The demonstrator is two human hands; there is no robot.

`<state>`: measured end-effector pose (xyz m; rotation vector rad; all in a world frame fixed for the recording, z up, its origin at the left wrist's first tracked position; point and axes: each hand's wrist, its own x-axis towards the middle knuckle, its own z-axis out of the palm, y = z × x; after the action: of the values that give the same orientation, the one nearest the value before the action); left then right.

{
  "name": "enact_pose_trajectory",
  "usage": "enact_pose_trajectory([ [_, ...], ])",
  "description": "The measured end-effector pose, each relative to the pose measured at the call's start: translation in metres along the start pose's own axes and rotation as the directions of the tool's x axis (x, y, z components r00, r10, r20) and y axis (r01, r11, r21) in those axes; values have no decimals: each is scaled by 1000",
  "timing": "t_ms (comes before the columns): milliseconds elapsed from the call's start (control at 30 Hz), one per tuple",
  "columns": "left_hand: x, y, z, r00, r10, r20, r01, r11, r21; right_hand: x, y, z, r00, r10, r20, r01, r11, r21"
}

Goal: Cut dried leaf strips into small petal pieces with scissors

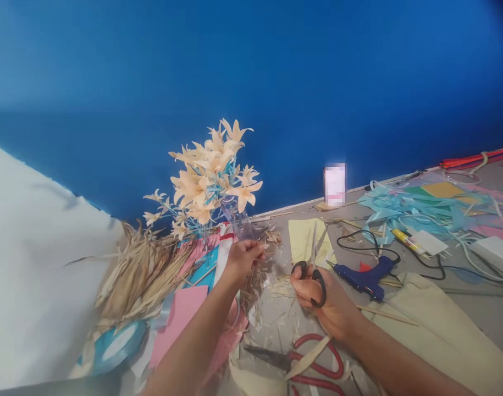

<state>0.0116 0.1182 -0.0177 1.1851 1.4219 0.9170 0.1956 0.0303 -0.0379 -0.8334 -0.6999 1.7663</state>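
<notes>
My right hand [317,300] grips black-handled scissors [314,247], their blades parted and pointing away from me. To the left, my left hand [243,261] is pinched closed above dry scraps; anything between its fingertips is too small to make out. Behind it stands a bunch of cream artificial flowers [210,176] in a clear vase [237,217]. A pale yellow sheet [303,236] lies under the scissor blades. Red-handled scissors [317,363] rest on the work surface in front of my right hand.
Dried husks [131,275], pink sheets [183,319] and a blue ribbon roll [119,346] lie left. At right are a blue glue gun [364,278], light-blue ribbons [416,206], cables and a white adapter [428,242]. A lit phone [335,184] leans against the blue wall.
</notes>
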Motion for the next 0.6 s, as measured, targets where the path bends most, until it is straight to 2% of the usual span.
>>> enact_pose_trajectory([
  [100,36,-2,14,998,45,-45,-39,992,117,2,-1,-1,999,37,-22,-37,999,-17],
  [167,50,-4,23,995,78,-64,-64,978,200,3,-4,-1,999,46,-27,-47,998,-43],
  [233,57,-5,26,990,116,-78,-91,957,276,3,-8,0,998,53,-30,-55,995,-79],
  [333,57,-2,20,983,166,-82,-127,928,350,3,-16,0,997,57,-49,-65,983,-169],
  [433,40,3,7,985,167,-51,-138,922,361,2,-24,0,998,31,-54,-46,955,-294],
  [533,1,9,2,991,125,40,-131,949,286,-2,-29,1,999,33,41,-15,928,-372],
  [567,-16,9,5,988,108,114,-131,967,220,-3,-28,2,994,53,94,-12,922,-386],
  [600,-34,9,10,965,110,237,-120,992,30,-5,-27,4,985,82,153,-14,917,-399],
])
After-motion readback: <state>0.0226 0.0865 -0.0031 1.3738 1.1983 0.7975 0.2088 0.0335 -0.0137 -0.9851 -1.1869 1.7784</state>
